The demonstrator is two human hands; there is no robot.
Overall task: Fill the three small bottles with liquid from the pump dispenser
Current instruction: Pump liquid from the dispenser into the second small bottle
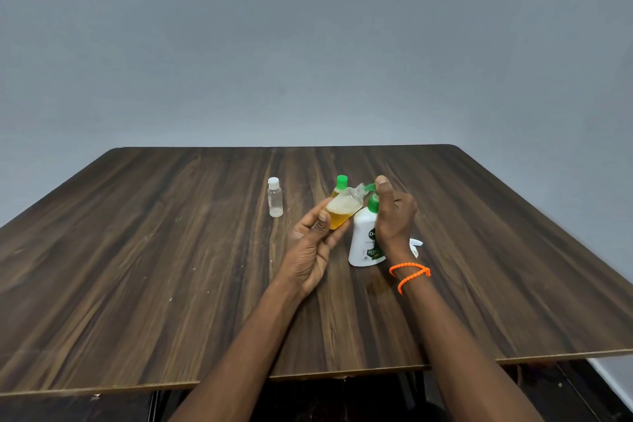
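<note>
On the dark wood-grain counter (171,250) the left hand (313,247) holds a small clear plastic bottle partly filled with amber liquid and foam (342,211), tilted so its open neck points right toward the green spout of the white pump dispenser with a green pump head (364,240); its fingers (323,216) are curled round the bottle's lower half, thumb across the front. The right hand (394,212) sits over the dispenser's pump head, one finger on top of the green nozzle, the rest loosely bent down beside the neck; an orange beaded band (409,274) circles that wrist. The dispenser stands upright on the counter just right of the held bottle. Just behind the held bottle stands a second small bottle with a green cap and amber contents (339,187), mostly hidden. Farther left, apart from the others, a third small clear bottle with a white cap (274,198) stands upright. A white scrap (416,245) shows at the right of the dispenser, behind the right wrist
</note>
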